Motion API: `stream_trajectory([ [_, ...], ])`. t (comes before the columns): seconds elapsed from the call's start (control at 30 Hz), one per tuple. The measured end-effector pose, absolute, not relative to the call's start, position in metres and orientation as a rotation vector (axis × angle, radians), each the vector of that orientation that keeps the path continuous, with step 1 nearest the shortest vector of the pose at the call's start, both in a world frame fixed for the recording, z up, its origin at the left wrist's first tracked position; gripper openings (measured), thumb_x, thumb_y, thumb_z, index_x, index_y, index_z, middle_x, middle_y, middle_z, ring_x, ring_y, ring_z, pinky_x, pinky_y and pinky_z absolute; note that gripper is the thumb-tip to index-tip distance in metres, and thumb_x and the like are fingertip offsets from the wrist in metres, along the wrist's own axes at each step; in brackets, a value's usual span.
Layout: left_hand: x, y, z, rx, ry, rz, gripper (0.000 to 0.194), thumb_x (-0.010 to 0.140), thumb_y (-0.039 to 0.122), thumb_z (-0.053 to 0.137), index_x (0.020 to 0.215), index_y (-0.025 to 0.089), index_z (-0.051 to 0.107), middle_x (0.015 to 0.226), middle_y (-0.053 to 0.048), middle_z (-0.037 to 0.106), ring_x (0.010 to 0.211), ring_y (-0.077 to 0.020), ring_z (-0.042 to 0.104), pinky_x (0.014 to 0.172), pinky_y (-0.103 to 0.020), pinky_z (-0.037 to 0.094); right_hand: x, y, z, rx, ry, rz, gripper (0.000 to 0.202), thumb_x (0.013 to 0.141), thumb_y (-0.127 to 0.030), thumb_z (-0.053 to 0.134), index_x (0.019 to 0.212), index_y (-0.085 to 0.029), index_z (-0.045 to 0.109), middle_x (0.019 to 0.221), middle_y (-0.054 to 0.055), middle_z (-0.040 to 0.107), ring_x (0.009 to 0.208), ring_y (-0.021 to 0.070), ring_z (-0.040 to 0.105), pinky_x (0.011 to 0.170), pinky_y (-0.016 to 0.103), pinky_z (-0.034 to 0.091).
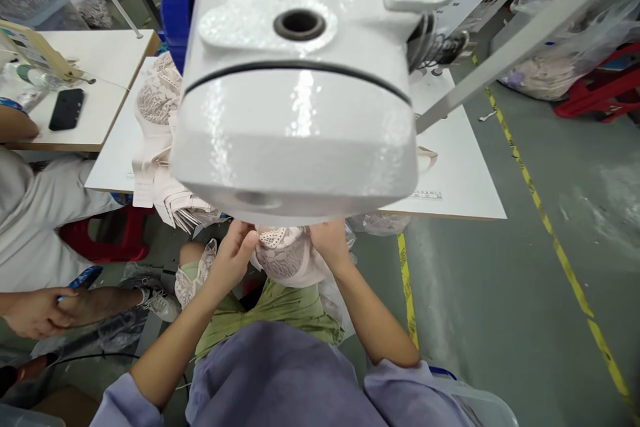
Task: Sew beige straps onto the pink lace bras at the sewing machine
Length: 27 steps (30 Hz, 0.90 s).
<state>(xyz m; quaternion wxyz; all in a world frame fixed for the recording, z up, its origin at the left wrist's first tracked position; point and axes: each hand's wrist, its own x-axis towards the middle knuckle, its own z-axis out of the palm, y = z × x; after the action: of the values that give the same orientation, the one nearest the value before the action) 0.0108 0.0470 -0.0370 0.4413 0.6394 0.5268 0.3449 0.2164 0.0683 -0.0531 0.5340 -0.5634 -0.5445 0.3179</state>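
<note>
A pale pink lace bra (284, 262) hangs between my hands, just under the front of a white sewing machine (295, 134). My left hand (234, 254) pinches the bra's left edge, thumb against fingers. On the other side my right hand (329, 244) is closed around the fabric, its fingertips partly hidden by the machine. The needle area is out of sight behind the machine's housing. A stack of similar pale pink bras (163, 174) lies at the left end of the white machine table (460, 174). Another lace piece (196, 274) drapes near my left knee.
A grey metal post (520, 40) slants up at the right. Left of me, a seated person's hands (47, 310) rest beside another table (105, 90) carrying a black phone (67, 109). A clear plastic bin (480, 400) stands behind my right elbow. A red stool (107, 234) sits left.
</note>
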Motion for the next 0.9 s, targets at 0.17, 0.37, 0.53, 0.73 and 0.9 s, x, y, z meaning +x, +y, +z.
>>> stream_trajectory([
  [0.17, 0.015, 0.052, -0.038, 1.374, 1.244, 0.929, 0.045, 0.092, 0.061, 0.052, 0.106, 0.021, 0.068, 0.086, -0.008, 0.068, 0.1, -0.0301, 0.065, 0.088, -0.04, 0.054, 0.214, 0.054, -0.06, -1.306, -1.194, 0.852, 0.026, 0.095, -0.042, 0.057, 0.11, -0.021, 0.061, 0.112, 0.008, 0.065, 0.095, 0.0193, 0.062, 0.084, 0.033, 0.052],
  [0.37, 0.011, 0.049, -0.042, 1.337, 1.336, 1.017, 0.034, 0.093, 0.053, 0.056, 0.097, 0.021, 0.067, 0.088, -0.007, 0.068, 0.09, -0.025, 0.064, 0.084, -0.035, 0.054, 0.214, 0.048, -0.059, -1.299, -1.168, 0.909, 0.027, 0.094, -0.045, 0.057, 0.109, -0.023, 0.062, 0.109, 0.008, 0.065, 0.094, 0.0202, 0.063, 0.086, 0.035, 0.052],
  [0.53, 0.011, 0.046, -0.041, 1.308, 1.385, 1.047, 0.03, 0.095, 0.049, 0.055, 0.092, 0.021, 0.065, 0.082, -0.004, 0.065, 0.076, -0.0196, 0.06, 0.072, -0.029, 0.052, 0.214, 0.044, -0.048, -1.329, -1.178, 0.96, 0.026, 0.094, -0.045, 0.056, 0.108, -0.024, 0.061, 0.108, 0.008, 0.064, 0.095, 0.021, 0.063, 0.087, 0.036, 0.052],
  [0.73, 0.014, 0.047, -0.034, 1.297, 1.394, 1.096, 0.033, 0.093, 0.051, 0.057, 0.084, 0.021, 0.063, 0.075, -0.002, 0.062, 0.07, -0.018, 0.058, 0.067, -0.028, 0.051, 0.214, 0.041, -0.048, -1.296, -1.183, 0.986, 0.025, 0.094, -0.045, 0.056, 0.108, -0.024, 0.06, 0.102, 0.007, 0.062, 0.092, 0.0203, 0.06, 0.09, 0.037, 0.053],
  [0.9, 0.013, 0.044, -0.03, 1.256, 1.383, 1.082, 0.033, 0.093, 0.053, 0.057, 0.086, 0.021, 0.06, 0.072, -0.001, 0.061, 0.062, -0.0165, 0.058, 0.061, -0.028, 0.051, 0.213, 0.038, -0.053, -1.256, -1.161, 0.995, 0.031, 0.091, -0.048, 0.061, 0.112, -0.025, 0.058, 0.101, 0.006, 0.063, 0.095, 0.0209, 0.061, 0.09, 0.037, 0.052],
])
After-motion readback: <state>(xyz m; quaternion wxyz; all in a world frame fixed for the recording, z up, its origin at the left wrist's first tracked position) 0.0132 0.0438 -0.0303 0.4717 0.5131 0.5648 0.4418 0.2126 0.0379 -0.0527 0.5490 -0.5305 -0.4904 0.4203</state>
